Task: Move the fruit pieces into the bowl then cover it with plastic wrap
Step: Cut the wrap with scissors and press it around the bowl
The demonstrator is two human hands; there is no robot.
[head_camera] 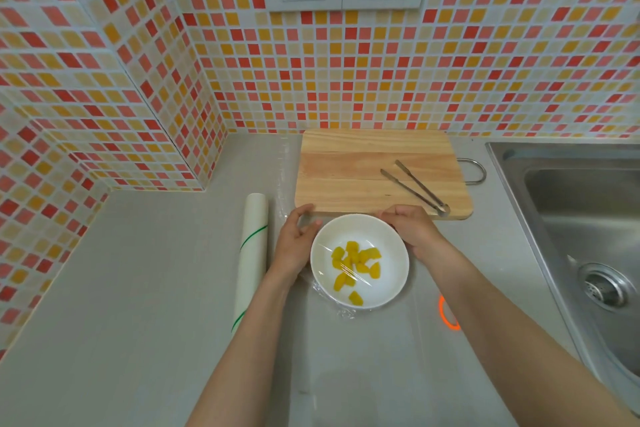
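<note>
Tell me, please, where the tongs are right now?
The tongs lie on the right part of the wooden cutting board, behind the white bowl and left of the sink, just beyond the right hand.

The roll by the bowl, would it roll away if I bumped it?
Probably, sideways: the roll is a long round tube lying flat on the smooth counter, with nothing on its far side from the bowl to stop it. It looks light, so a small bump might move it. The film on it seems thin and floppy.
</note>
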